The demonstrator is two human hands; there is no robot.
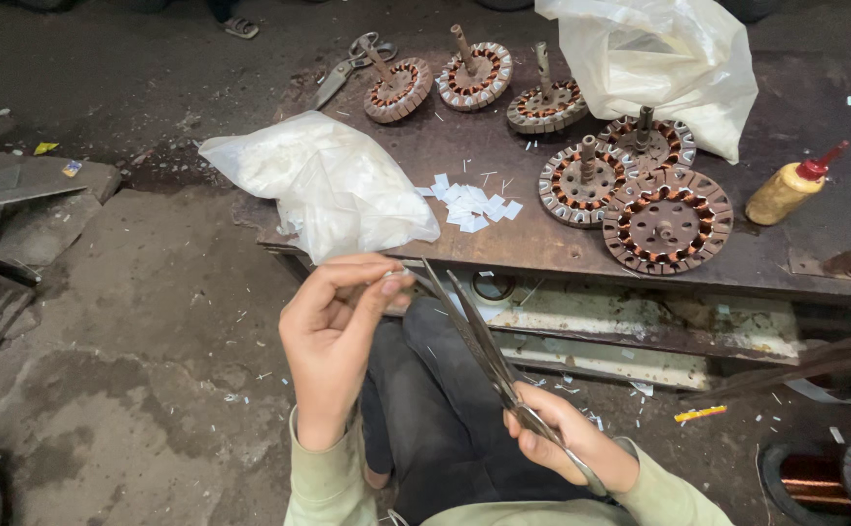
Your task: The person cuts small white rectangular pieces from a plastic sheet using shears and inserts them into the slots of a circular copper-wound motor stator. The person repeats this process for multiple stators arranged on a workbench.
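Below the dark metal table [542,248], the left hand [333,326] pinches something thin between fingertips, too small to identify. Right hand [567,443], closed around the handles, holds long steel scissors [474,336] with blades parted beside it.

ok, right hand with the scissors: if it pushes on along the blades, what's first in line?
Probably the left hand: the scissors in the right hand point up-left, tips almost at the small strip pinched in its fingertips. Beyond that, the white bag. Depth is unclear.
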